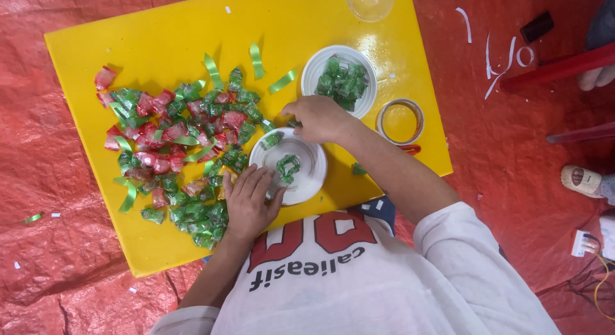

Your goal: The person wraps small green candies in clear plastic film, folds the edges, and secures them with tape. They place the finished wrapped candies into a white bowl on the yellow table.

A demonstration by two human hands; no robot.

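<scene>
We see the near white bowl on the yellow board. The left hand rests at its left rim; the right hand hovers just beyond it, fingers pinched. Wrapped candies lie heaped to the bowl's left; a second bowl of green candies sits farther behind.

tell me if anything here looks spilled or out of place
One green wrapped candy lies alone on the yellow board, just right of the near white bowl, apart from the big pile of candies. Loose green strips lie scattered above the pile. Nothing looks damaged.
</scene>
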